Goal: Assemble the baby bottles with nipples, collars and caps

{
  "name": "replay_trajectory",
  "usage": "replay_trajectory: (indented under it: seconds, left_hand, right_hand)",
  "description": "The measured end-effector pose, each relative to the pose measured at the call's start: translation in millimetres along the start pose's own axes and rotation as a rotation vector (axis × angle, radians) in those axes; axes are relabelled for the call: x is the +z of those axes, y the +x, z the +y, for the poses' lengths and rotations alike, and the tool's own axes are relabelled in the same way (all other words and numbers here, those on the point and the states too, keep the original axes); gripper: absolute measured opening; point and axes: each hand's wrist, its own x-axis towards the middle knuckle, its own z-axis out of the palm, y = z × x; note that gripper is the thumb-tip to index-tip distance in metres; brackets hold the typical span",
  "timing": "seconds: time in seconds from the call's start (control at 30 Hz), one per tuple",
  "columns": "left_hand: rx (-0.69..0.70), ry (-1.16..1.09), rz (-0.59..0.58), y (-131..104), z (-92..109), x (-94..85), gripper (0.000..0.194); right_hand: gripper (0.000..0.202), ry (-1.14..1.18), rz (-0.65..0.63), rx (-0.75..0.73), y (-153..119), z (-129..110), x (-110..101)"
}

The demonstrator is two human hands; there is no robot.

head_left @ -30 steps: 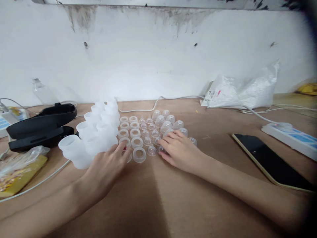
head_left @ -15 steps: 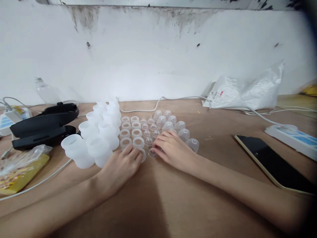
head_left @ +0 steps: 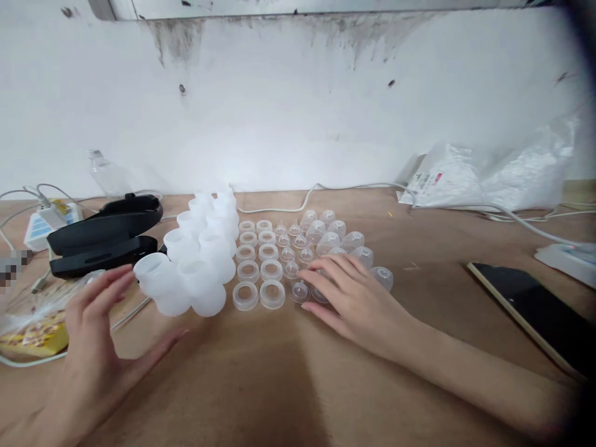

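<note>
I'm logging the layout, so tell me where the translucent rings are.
In the head view, the translucent rings lie in two columns left of centre, between the white bottles on their left and the clear teats on their right.

On the bench [head_left: 251, 385], bottles [head_left: 207, 290] stood right of the left grip [head_left: 100, 341], rings [head_left: 271, 279] left of the right grip [head_left: 358, 304].

No readable text or numbers.
</note>
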Motion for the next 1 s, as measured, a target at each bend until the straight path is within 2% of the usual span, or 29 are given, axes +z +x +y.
replay_trajectory:
  seconds: [0.1, 0.2, 0.3, 0.4, 0.5, 0.63, 0.77, 1.0]
  left_hand:
    - [0.045, -0.012, -0.023, 7.9, -9.4, 10.4, 0.092]
    - [0.165, 0.055, 0.066, 12.1, -6.5, 21.9, 0.1]
    - [0.289, 0.113, 0.138, 12.4, -3.4, 29.4, 0.101]
    - [0.321, 0.134, 0.111, 14.0, -3.6, 34.5, 0.096]
    - [0.33, 0.156, 0.098, 17.4, -4.8, 38.6, 0.092]
    - [0.353, 0.159, 0.064, 20.7, -6.6, 41.7, 0.091]
    - [0.375, 0.171, 0.062, 22.4, -7.9, 43.5, 0.089]
    - [0.395, 0.164, 0.073, 24.5, -6.2, 45.9, 0.079]
  right_hand:
    - [0.025, 0.007, 0.067, -0.154, -8.6, -7.8, -0.7]
    - [0.03, -0.042, 0.134, -0.238, -20.3, -2.6, -5.9]
    - [0.038, -0.072, 0.125, -0.076, -30.4, 21.1, -15.6]
    - [0.046, -0.046, 0.056, 0.097, -35.8, 49.3, -20.1]
    - [0.054, -0.043, -0.07, 0.13, -37.3, 65.5, -13.2]
    - [0.057, -0.015, -0.186, 0.126, -37.1, 67.4, 2.3]
    - [0.056, 0.022, -0.195, 0.133, -36.5, 65.8, 8.9]
    - [0.058, 0.021, -0.212, 0.142, -33.5, 67.1, 7.9]
